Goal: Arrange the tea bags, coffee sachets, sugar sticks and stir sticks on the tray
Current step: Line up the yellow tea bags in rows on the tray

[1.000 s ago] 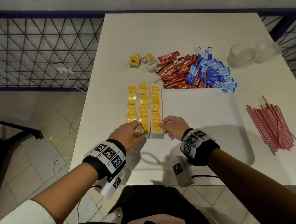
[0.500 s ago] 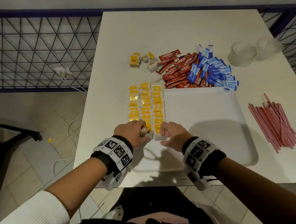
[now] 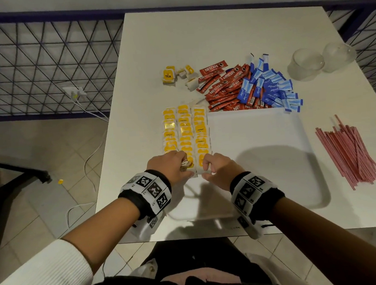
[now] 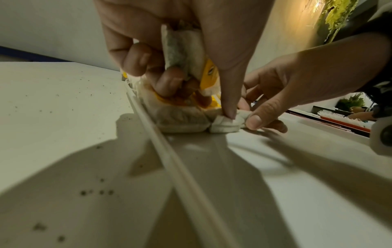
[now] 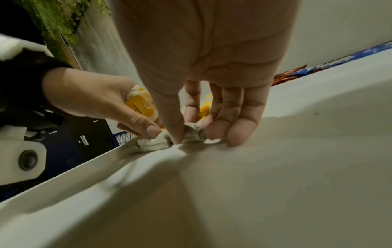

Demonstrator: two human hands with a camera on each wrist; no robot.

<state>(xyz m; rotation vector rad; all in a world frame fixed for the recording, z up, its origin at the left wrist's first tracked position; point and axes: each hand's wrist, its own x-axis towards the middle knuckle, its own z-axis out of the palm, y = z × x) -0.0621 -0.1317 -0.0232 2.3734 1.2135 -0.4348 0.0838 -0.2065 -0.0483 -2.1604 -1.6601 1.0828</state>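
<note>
Tea bags (image 3: 185, 132): yellow-tagged, three rows; left hand (image 3: 172, 165) clutches some, right hand (image 3: 215, 169) pinches one.

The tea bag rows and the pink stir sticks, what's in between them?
In the head view, only the bare white tray floor and a strip of table lie between the tea bag rows and stir sticks.

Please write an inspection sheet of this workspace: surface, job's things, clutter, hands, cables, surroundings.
Surface: white table, dark specks in left wrist view.
Job's things: tea bags in three rows on tray; coffee sachets, sugar sticks, stir sticks lie off the tray.
Clutter: two clear cups.
Hands: left hand grips spare tea bags; right hand pinches a tea bag.
Cables: white cable on floor.
Surroundings: wire fence, tiled floor.
</note>
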